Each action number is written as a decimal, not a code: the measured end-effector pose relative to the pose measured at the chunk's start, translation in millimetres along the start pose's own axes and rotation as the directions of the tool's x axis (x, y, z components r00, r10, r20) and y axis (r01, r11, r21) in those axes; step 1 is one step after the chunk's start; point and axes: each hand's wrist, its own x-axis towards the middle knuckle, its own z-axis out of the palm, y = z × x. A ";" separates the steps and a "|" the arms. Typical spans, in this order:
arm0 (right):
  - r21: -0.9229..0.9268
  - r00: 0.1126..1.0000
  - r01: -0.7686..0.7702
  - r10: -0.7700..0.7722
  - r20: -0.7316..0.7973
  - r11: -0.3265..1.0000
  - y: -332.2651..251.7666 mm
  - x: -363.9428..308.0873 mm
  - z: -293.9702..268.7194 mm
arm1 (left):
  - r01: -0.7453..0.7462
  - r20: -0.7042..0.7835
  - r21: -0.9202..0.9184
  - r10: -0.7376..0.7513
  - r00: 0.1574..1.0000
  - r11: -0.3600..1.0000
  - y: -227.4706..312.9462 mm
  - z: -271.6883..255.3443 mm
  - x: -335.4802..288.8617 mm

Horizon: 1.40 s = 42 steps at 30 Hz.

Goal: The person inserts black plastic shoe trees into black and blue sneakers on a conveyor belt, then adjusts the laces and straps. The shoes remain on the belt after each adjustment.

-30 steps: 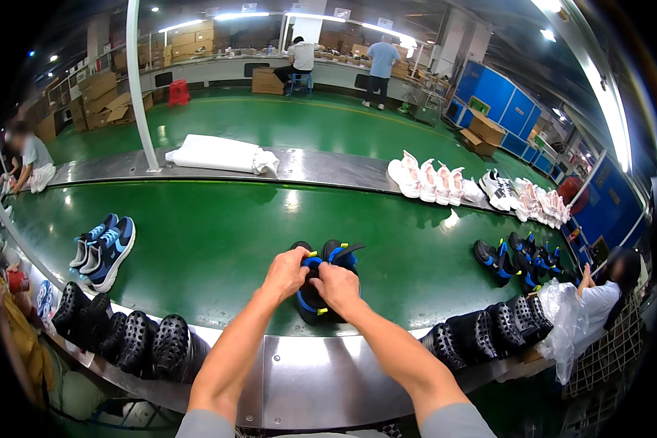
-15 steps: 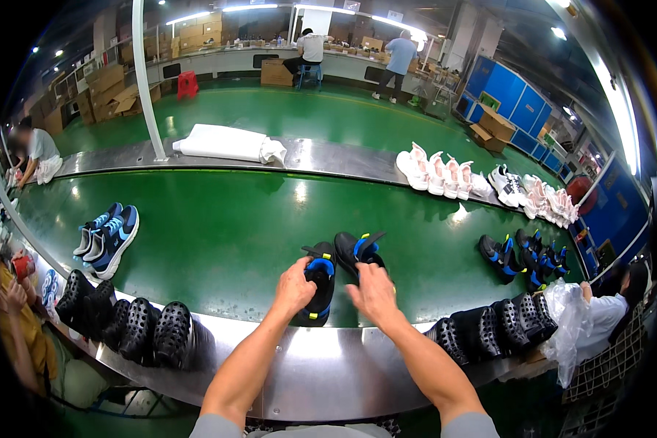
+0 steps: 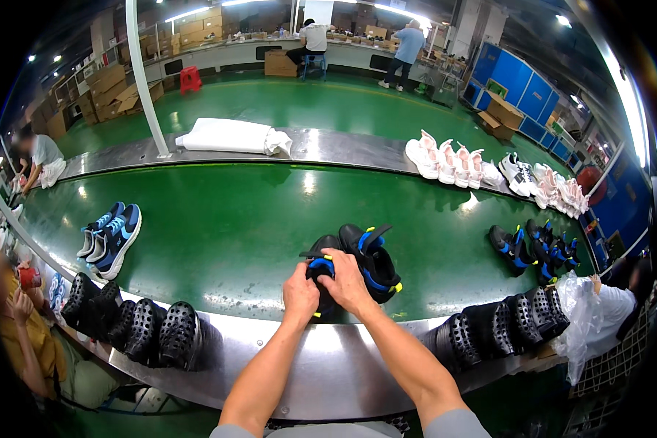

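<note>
A black shoe (image 3: 327, 242) with a blue lining and yellow tabs stands on the green belt (image 3: 226, 255) in front of me. My left hand (image 3: 300, 294) grips the left side of its collar. My right hand (image 3: 347, 281) is closed on the other side of the opening, its thumb reaching over the blue lining. The hands and wrists hide much of the heel. Touching it on the right is a matching shoe (image 3: 379, 267), its tongue raised and its opening showing, with no hand on it.
Black perforated shoes (image 3: 175, 332) line the metal edge (image 3: 259, 365) at left, with more black perforated shoes (image 3: 500, 328) at right. Blue sneakers (image 3: 113, 237) stand on the belt's left, black-and-blue shoes (image 3: 509, 248) on its right. White shoes (image 3: 452, 164) sit beyond. People work at both sides.
My right hand has left the right-hand shoe and moved left onto the left-hand shoe. My left hand stays at that shoe's collar. The view has shifted slightly.
</note>
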 end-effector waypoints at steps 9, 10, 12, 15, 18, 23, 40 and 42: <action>-0.019 0.926 0.249 -0.232 0.299 0.968 17.1 5.2 -9.2 | 0.105 -0.017 -0.319 -0.116 0.993 0.942 -32.6 3.0 1.9; -0.097 0.923 0.279 -0.239 0.303 0.955 9.6 6.5 -2.7 | 0.084 0.008 -0.329 -0.085 0.996 0.941 -33.1 -0.5 3.5; -0.040 0.955 0.172 -0.156 0.251 0.984 1.1 7.3 0.0 | 0.051 0.125 -0.282 -0.016 0.992 0.958 -29.1 -13.4 6.7; 0.758 0.877 -0.480 0.273 0.397 0.442 14.8 10.3 -11.1 | -0.018 0.272 -0.046 0.030 0.962 0.999 7.0 -32.9 5.4; 0.732 0.880 -0.425 0.433 0.196 0.532 28.7 4.4 -13.2 | -0.272 0.295 0.240 0.197 0.935 0.932 34.5 -32.1 16.2; 0.537 0.867 -0.462 0.488 0.104 0.706 35.9 5.0 -20.7 | -0.714 0.528 0.420 0.489 0.694 0.560 50.6 -30.2 38.2; 0.633 0.794 -0.520 0.598 0.110 0.574 36.4 -0.9 -7.4 | -0.777 0.712 0.372 0.382 0.590 0.507 50.0 -61.7 39.2; 0.637 0.782 -0.535 0.610 0.125 0.555 36.5 -0.4 -5.8 | -0.767 0.716 0.410 0.347 0.606 0.493 53.5 -57.5 37.6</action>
